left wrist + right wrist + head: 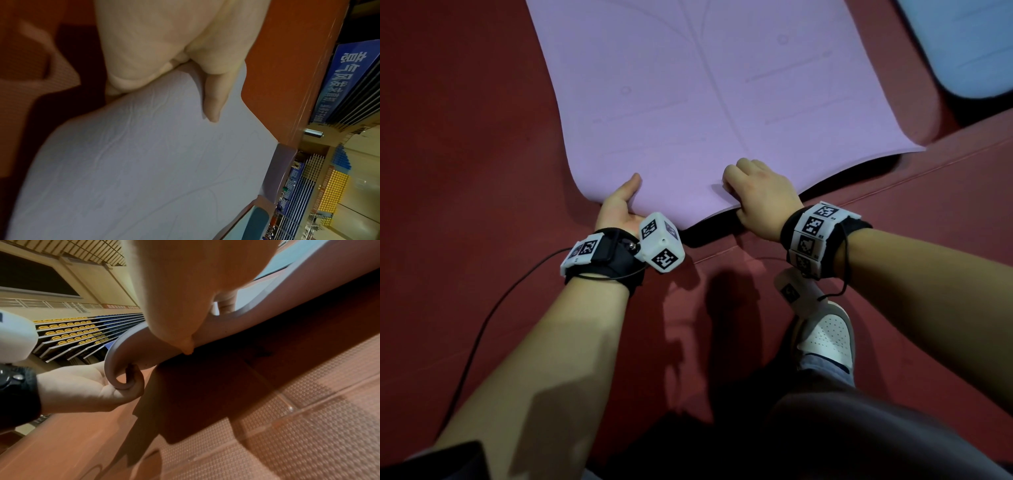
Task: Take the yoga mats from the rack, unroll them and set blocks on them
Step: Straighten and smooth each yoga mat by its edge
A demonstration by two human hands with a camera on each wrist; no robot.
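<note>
A lilac yoga mat [688, 102] lies unrolled on the red floor, its near edge lifted off the ground. My left hand [619, 202] grips the near left corner, thumb [213, 97] on top and fingers [135, 379] curled under the mat [127, 344]. My right hand [753, 192] grips the near edge further right, knuckles on top and thumb [185, 344] below the edge. The mat [144, 162] fills the left wrist view. No block is in view.
A light blue mat [969, 48] lies on the floor at the far right. Red textured floor tiles [308, 418] surround the mats. My white shoe [825, 335] stands just behind my right wrist. A black cable [493, 308] trails from the left wrist.
</note>
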